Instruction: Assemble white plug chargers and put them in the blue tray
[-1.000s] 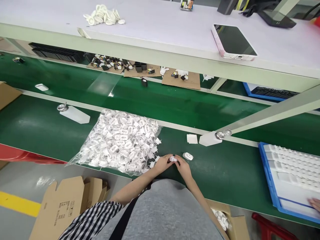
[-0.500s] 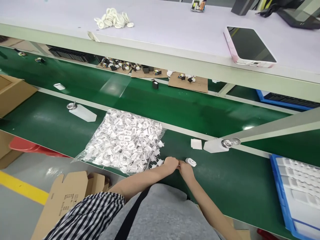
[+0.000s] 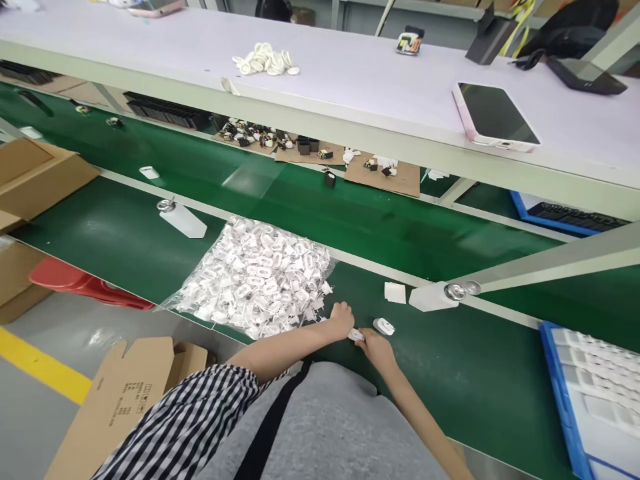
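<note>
My left hand and my right hand meet at the near edge of the green belt. Both are closed on a small white plastic part held between them. Another small white part lies on the belt just right of my hands. Left of my left hand sits a clear plastic bag full of many white plastic parts, some spilling out at its right end.
A white square piece and a metal guide arm lie beyond my hands. A blue tray with white parts is at the right. A phone and a pile of white rings rest on the upper shelf. Cardboard boxes stand on the floor.
The view has shifted so everything sits further right and lower. My hands stay together at the belt edge, and the small white part shows between them again.
</note>
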